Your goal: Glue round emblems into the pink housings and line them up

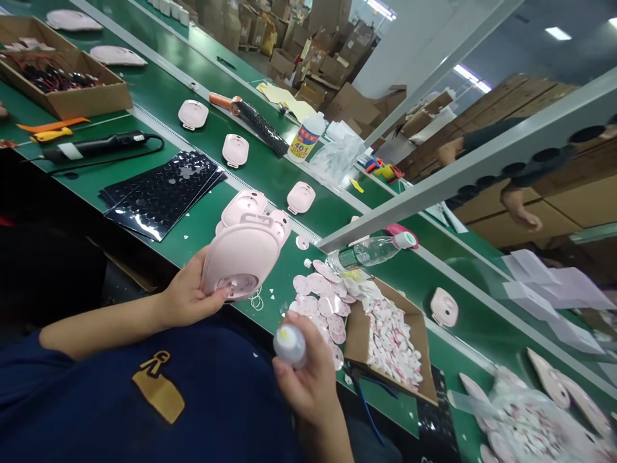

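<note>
My left hand (191,292) is closed around the edge of a pale pink plastic shell (243,254), with the thumb by a recessed oval at its lower end. The shell is tilted up over the bench's near edge. In my right hand (313,376) is a small translucent squeeze bottle (290,347), its pale yellow tip toward me. Just behind the shell, more pink plastic parts (245,204) lie on the green bench. Close to the bottle are many thin printed pink discs (315,286), spread in a loose pile.
A cardboard box (357,331) of small white-pink pieces sits right of the discs, beside a clear bottle (371,252) and blue-handled pliers (366,405). Black sheets (164,193) lie left. A bottle marked 401 (306,137) stands farther back. Another person's hand (520,209) shows beyond the metal post (434,180).
</note>
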Demonstrator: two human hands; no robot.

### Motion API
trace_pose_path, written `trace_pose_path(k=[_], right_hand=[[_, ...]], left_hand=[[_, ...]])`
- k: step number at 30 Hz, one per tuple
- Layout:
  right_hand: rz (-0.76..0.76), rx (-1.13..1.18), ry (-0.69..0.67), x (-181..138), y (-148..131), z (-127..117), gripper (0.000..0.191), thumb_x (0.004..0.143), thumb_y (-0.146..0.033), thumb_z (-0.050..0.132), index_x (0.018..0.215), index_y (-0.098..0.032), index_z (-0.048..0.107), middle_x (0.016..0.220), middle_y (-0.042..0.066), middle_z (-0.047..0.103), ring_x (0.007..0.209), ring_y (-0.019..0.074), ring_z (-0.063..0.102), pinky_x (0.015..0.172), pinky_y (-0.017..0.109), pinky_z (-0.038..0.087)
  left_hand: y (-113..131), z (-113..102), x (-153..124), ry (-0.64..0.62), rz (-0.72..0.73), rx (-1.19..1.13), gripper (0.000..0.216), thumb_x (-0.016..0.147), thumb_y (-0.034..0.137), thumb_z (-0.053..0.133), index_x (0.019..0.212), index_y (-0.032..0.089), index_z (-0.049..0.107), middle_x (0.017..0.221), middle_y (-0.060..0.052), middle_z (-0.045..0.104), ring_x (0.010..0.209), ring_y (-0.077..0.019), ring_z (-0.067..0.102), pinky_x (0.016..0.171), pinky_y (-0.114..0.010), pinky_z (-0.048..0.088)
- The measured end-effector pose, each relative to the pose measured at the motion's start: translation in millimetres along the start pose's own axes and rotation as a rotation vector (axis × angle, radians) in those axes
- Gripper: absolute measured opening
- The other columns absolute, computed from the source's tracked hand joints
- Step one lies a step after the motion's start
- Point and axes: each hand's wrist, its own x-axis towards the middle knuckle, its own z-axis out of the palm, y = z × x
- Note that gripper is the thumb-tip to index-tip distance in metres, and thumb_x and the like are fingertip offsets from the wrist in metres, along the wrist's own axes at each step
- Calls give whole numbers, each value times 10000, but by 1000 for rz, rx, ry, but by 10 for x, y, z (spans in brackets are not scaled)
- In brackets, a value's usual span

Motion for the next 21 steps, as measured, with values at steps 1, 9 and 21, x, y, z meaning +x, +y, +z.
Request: trace_pose_path(k=[1,9,21], right_hand=[[6,-55,6,-33,-97,5,555,867,-274,615,1397,-249,452,1068,73,673,914,206,703,792,342,602],[-62,-294,93,32,-359,71,412,845,-201,595,1254,-193,552,921,48,737,750,185,722,653,278,603],[-71,-325,54,-3,-450,6,413,874,-160,550,1286,-183,575,892,54,749,701,193,715,613,304,574]], left_hand=[[-6,15,-8,-9,30,1,693,806,191,713,1457,157,476,1312,-186,658,1160,-352,676,993,-492,568],[19,90,-38,-64,157,-56,770,799,89,684,1521,200,437,1406,-140,638,1240,-318,650,1082,-441,514],[41,84,-143,-27,266,162,723,819,159,670,1505,205,450,1129,-98,751,855,-241,765,792,-305,620]])
